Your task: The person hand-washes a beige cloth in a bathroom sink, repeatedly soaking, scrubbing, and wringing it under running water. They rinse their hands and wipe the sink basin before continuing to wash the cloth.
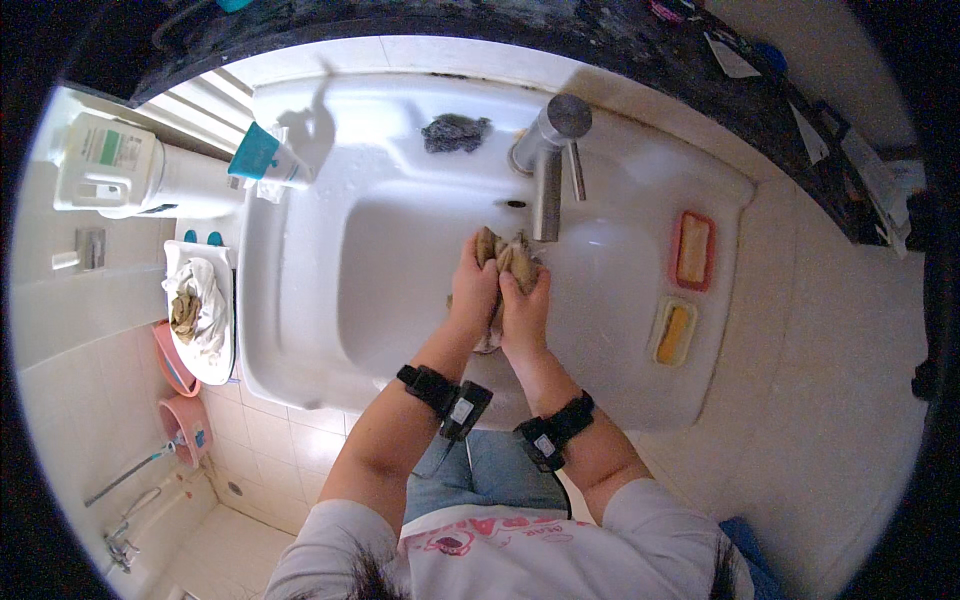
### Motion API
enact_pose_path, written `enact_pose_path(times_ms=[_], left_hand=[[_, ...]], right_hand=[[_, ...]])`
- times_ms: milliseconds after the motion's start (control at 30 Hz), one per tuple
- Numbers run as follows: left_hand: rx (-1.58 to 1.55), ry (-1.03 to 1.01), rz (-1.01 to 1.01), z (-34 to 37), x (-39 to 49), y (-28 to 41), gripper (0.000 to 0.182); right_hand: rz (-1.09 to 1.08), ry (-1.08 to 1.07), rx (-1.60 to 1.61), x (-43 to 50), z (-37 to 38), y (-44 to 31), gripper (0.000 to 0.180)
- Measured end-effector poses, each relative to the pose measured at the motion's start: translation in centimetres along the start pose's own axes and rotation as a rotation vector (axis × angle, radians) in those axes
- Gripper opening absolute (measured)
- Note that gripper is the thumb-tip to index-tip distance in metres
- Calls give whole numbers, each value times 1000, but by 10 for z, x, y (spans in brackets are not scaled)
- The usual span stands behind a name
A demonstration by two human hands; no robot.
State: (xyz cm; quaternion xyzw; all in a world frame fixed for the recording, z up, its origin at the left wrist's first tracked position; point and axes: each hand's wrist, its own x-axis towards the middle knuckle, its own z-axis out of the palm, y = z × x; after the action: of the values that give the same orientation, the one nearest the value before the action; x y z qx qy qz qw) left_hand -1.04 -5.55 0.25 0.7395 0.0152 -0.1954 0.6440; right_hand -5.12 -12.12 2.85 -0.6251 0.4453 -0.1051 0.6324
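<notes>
Over the basin of a white ceramic sink (390,292), both of my hands grip a wet brownish-green cloth (517,262) just below the spout of a metal faucet (547,202). My left hand (476,289) closes on the cloth's left side, and my right hand (525,307) holds its right side. The hands are almost touching, thumbs on top. A paler part of the cloth hangs between the wrists. Whether water runs from the spout is hard to tell. A dark crumpled cloth or mesh (454,133) lies on the sink's back ledge, left of the faucet.
On the right rim are a red soap dish (693,251) with a bar and a pale dish (675,331) with a yellow bar. A teal-capped tube (266,157) stands at the back left corner. Further left are a white jug (109,165), clothes (199,307) on a white lid and a pink bucket (186,427).
</notes>
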Motion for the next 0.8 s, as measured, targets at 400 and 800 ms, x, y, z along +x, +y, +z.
enact_pose_path(times_ms=[400, 800], left_hand=[[467, -336, -188, -5, -2, 46, 49], [582, -257, -118, -23, -27, 71, 47]], right_hand=[[277, -3, 798, -6, 7, -7, 29], [-13, 93, 281, -27, 4, -39, 18]])
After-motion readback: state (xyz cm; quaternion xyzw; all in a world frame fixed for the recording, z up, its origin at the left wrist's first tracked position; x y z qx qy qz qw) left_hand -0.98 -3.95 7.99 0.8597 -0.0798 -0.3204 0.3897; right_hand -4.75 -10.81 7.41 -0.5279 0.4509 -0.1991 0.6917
